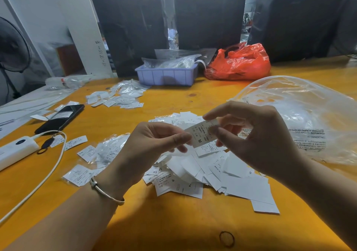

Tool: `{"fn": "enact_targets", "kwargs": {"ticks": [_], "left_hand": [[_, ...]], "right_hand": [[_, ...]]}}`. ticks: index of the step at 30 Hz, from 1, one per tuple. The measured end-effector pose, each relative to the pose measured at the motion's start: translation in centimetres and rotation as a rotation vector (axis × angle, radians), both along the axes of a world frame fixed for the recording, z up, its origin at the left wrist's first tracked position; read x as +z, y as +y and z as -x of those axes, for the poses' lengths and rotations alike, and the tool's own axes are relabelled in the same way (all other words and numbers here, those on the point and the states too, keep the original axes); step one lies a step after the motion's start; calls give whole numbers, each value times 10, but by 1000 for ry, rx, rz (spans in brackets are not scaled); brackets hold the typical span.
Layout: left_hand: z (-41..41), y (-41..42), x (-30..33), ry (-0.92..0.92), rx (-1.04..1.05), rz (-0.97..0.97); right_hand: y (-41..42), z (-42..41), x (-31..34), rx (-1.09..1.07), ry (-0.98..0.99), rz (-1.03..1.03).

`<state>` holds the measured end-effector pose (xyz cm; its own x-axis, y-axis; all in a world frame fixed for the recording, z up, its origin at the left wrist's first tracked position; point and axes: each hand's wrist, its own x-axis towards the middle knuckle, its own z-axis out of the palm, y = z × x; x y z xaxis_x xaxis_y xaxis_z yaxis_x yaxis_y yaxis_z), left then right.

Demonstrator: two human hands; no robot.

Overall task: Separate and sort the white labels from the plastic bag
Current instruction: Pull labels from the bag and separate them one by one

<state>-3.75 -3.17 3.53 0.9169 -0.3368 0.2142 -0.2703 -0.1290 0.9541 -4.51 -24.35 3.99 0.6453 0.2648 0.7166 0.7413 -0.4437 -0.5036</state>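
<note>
Head view, two hands, left hand [154,140] and right hand [257,134] fingers pinching one label [202,134] marked M

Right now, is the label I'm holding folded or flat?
Flat: the label is stretched between left hand and right hand, printed M showing.

1 head-worn camera looks forward and down, close over the table [135,221].
</note>
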Motion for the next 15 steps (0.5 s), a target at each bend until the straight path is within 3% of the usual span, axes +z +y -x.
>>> {"fn": "enact_targets", "kwargs": {"ticks": [9,15], "left_hand": [[-4,0,-4,13,-6,-35],[-3,-1,-2,27,7,-35]], "right_hand": [[9,0,-6,31,125,105],[5,-3,-2,89,222,-167]]}}
